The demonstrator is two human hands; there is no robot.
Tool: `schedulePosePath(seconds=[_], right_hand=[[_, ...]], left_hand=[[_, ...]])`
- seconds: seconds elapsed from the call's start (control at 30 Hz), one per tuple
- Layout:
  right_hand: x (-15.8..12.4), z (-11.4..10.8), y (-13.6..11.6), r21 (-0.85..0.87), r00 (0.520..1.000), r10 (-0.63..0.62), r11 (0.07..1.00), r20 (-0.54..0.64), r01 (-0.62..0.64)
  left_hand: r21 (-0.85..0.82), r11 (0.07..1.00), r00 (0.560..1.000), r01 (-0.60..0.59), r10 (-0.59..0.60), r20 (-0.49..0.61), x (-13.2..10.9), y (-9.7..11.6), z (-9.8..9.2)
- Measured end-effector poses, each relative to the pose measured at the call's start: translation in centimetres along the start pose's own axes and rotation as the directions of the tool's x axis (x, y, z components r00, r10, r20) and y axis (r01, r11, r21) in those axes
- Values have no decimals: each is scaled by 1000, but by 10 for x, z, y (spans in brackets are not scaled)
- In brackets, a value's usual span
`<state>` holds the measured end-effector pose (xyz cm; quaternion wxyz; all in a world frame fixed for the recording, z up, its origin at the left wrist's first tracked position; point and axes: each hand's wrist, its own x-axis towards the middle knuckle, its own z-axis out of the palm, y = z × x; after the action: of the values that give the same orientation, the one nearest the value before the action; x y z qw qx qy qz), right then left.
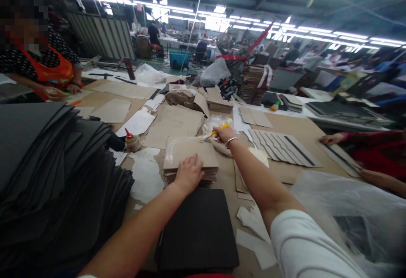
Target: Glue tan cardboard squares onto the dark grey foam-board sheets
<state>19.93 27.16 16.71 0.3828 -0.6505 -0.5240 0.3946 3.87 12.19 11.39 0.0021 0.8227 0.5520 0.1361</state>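
Observation:
My right hand (224, 134) is closed around the yellow handle of a glue brush (218, 130), its bristles at the far edge of the top sheet. That sheet tops a stack of tan cardboard pieces (190, 153); a pale, wet-looking band curves along its left and far edges. Lying flat on the near part of the stack, my left hand (190, 172) has its fingers spread out. Just in front of the stack is a pile of black panels (198, 231). A glue bottle with a red tip (131, 140) stands to the left.
Tall heaps of dark sheets (63, 176) rise on the left. Torn paper (147, 174) lies beside the stack. Clear plastic (349, 214) covers the right front. A co-worker in an orange apron (53, 71) stands left; another person's hands (333, 138) hold a strip at right.

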Motion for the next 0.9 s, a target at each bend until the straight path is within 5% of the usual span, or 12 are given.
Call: schedulePosePath(seconds=[0.1,0.17,0.3,0.4,0.5,0.67,0.77,0.83,0.9], right_hand=[[-23,-29,8,-59,994,-108,992,-10,108],[-46,-36,17,-175,952,-291,937,89,303],[-105,-44,47,-462,693,-580,518,429,720],[-148,-59,67,-471,615,-617,406,491,783],[-184,-78,76,-400,637,-660,500,398,768],[-226,-96,82,-101,819,-573,817,-27,568],[-240,-90,87,74,877,-460,878,-136,472],[-245,-78,90,152,889,-427,880,-165,451],[-244,-62,91,174,890,-418,877,-180,447]], left_hand=[[29,1000,999,-2,0,46,12,-4,-6],[36,999,997,-35,32,70,18,-6,-10],[43,997,992,-63,58,113,23,-7,-17],[59,996,983,-72,61,172,24,-9,-22],[64,992,969,-109,91,231,27,-14,-27],[50,981,944,-186,164,285,34,-16,-37],[80,976,953,-204,179,245,28,-13,-47],[122,979,980,-165,149,131,16,-11,-59],[115,991,988,-71,86,-130,-2,-10,-77]])
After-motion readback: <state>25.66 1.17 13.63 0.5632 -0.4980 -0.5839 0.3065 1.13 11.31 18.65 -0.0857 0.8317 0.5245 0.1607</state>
